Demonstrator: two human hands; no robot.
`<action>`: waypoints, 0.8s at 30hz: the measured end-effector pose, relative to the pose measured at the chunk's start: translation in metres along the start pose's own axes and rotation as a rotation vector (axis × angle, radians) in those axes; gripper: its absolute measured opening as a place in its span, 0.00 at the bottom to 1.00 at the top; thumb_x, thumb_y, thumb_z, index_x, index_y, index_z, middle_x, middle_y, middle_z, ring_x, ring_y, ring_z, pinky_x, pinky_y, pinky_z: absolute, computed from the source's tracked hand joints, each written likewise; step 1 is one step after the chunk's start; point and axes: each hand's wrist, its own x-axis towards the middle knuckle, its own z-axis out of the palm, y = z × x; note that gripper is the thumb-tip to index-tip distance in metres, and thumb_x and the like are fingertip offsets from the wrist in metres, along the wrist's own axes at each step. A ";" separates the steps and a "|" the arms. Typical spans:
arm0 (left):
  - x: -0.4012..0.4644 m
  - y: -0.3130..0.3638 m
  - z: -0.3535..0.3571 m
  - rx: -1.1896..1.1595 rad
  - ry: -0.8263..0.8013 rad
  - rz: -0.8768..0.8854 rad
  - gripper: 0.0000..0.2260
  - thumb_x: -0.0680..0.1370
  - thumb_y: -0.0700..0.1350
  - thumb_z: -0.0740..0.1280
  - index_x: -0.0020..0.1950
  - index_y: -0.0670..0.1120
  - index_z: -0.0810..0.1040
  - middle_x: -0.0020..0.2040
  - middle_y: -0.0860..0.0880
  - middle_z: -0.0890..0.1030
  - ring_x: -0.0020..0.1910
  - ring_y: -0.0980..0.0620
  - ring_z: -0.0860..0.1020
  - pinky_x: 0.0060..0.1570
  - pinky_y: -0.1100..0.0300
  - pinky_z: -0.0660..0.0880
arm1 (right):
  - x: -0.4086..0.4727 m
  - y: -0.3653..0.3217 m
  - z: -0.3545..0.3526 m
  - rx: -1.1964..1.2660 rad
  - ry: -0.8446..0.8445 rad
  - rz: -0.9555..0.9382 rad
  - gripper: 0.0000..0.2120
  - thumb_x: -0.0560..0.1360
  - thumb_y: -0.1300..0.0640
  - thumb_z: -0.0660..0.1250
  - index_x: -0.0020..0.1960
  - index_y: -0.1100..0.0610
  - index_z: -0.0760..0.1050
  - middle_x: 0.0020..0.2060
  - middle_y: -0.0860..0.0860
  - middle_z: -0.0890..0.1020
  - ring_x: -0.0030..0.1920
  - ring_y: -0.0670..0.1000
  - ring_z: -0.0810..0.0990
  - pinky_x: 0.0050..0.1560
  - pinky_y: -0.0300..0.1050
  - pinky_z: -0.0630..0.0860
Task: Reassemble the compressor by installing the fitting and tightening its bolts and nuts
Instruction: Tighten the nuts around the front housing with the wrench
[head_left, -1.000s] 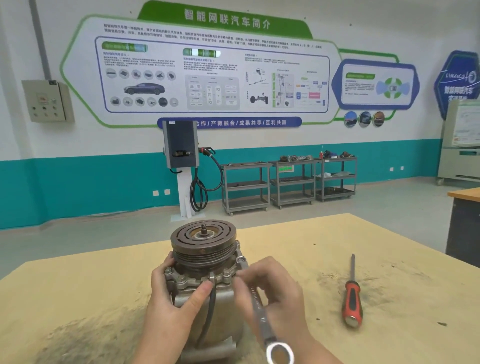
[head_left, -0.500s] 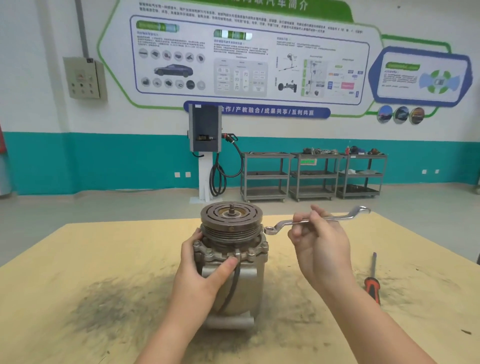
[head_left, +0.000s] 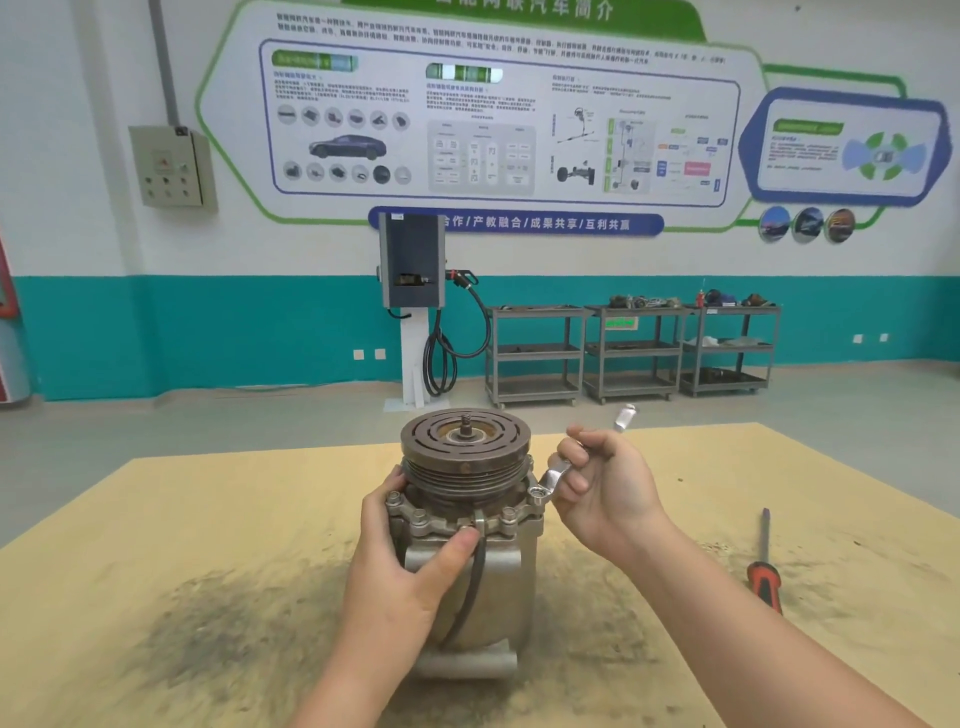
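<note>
Compressor (head_left: 470, 540) upright on table (head_left: 156, 571). Left hand (head_left: 402, 561) grips housing, steadying. Right hand (head_left: 605, 491) holds wrench (head_left: 553, 475), ring end on right flange bolt (head_left: 536, 491). Step judged: bolt tightening. Next: seat ring fully, swing handle.

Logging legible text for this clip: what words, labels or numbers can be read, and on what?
"合作 / 产教融合 / 成果共享 / 互利共赢": blue banner under the wall board.
Green header above the wall board: large characters, cut off by the frame edge.
Wall board's small print: too small.
Green label on the middle cart: blurred.
Compressor, wrench, screwdriver: none visible.
</note>
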 end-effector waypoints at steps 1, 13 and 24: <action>0.000 0.001 0.000 0.008 0.000 -0.001 0.34 0.60 0.68 0.71 0.64 0.65 0.66 0.56 0.67 0.78 0.58 0.69 0.75 0.49 0.82 0.66 | -0.001 0.003 -0.002 0.039 0.011 -0.018 0.06 0.77 0.63 0.53 0.42 0.57 0.65 0.23 0.49 0.67 0.18 0.46 0.60 0.17 0.36 0.58; -0.002 0.006 0.002 0.053 0.025 -0.016 0.31 0.59 0.69 0.70 0.60 0.67 0.67 0.56 0.66 0.79 0.56 0.70 0.75 0.49 0.77 0.68 | -0.076 0.036 -0.016 -0.484 -0.005 -0.793 0.10 0.76 0.63 0.57 0.43 0.52 0.75 0.35 0.54 0.81 0.31 0.53 0.78 0.34 0.40 0.75; -0.001 0.002 0.000 0.003 -0.014 -0.022 0.31 0.61 0.69 0.71 0.61 0.69 0.65 0.56 0.69 0.77 0.58 0.69 0.74 0.54 0.70 0.68 | -0.062 0.001 0.005 -0.415 -0.066 -0.725 0.09 0.81 0.65 0.53 0.51 0.53 0.66 0.29 0.52 0.79 0.26 0.52 0.73 0.30 0.41 0.71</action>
